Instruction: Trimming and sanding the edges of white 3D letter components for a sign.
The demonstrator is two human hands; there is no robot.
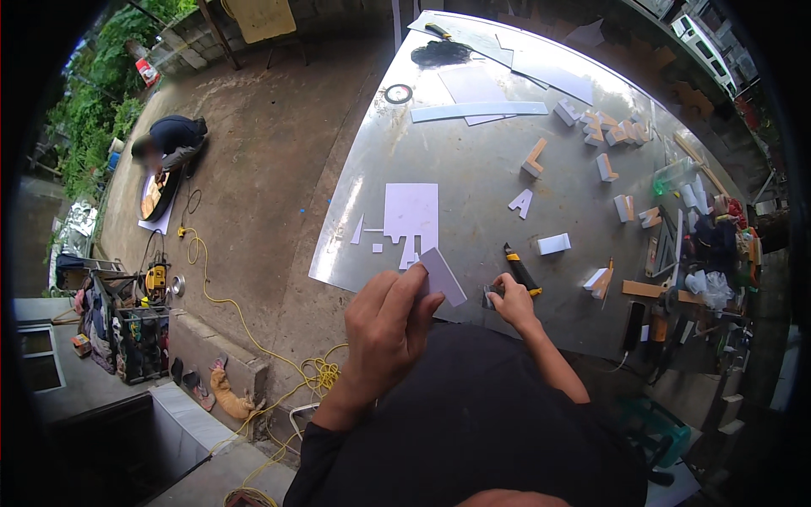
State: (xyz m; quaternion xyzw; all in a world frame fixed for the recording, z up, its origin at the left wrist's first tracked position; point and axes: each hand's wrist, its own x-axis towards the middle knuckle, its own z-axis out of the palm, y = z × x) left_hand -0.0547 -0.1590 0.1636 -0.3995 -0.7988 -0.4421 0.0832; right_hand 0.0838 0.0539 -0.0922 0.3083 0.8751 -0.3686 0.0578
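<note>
Pinched between the thumb and fingers of my left hand [389, 317] is a flat, pale rectangular piece of sheet [443, 276], tilted up above the table's near edge. My right hand [512, 300] rests low over the metal-topped table [338, 253], its fingers closed at a small dark grey thing too unclear to name. Just beyond those fingers lies a black and yellow utility knife [520, 269]. A white sheet with cut-outs [411, 207] lies ahead of my left hand, beside small offcuts [378, 248]. A white block [554, 244] and a flat white letter shape [520, 203] lie farther right.
Several wood-and-white block letters [604, 131] stand at the table's far right. Tools and plastic bags [718, 287] crowd its right end. Left of the table, a yellow cord [245, 308] crosses the floor near an orange cat [228, 393]. Another person [176, 139] crouches farther off.
</note>
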